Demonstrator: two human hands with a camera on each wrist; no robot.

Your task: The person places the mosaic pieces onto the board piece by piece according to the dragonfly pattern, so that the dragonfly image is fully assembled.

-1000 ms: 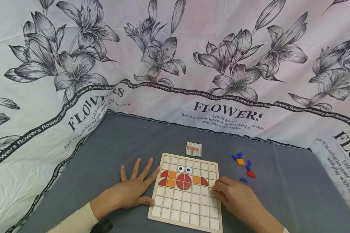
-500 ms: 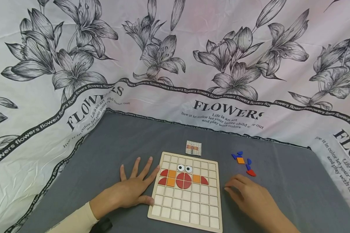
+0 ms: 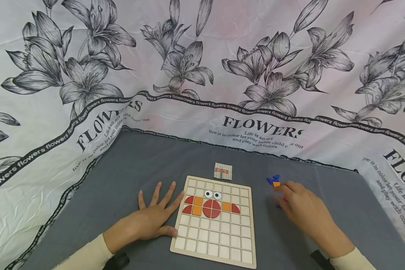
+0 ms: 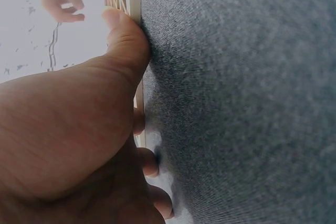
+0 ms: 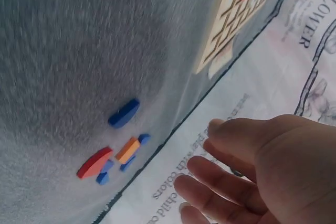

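Observation:
A wooden grid board lies on the grey cloth, holding two eye pieces, a red circle of quarters, orange squares and red quarter pieces. My left hand rests with fingers spread at the board's left edge, its thumb on the rim; the left wrist view shows that thumb against the edge. To the right of the board, my right hand hovers over loose pieces with fingers loosely bent, partly hiding them. In the right wrist view it holds nothing, near a red piece, an orange square and several blue pieces.
A small picture card lies behind the board. White cloth with flower drawings rises behind and beside the grey surface. Dark bands show near both wrists.
My right hand has left the board's right edge and moved right and away to the loose pieces. The nearest blue piece is now covered or displaced; which, I cannot tell. My left hand stays put.

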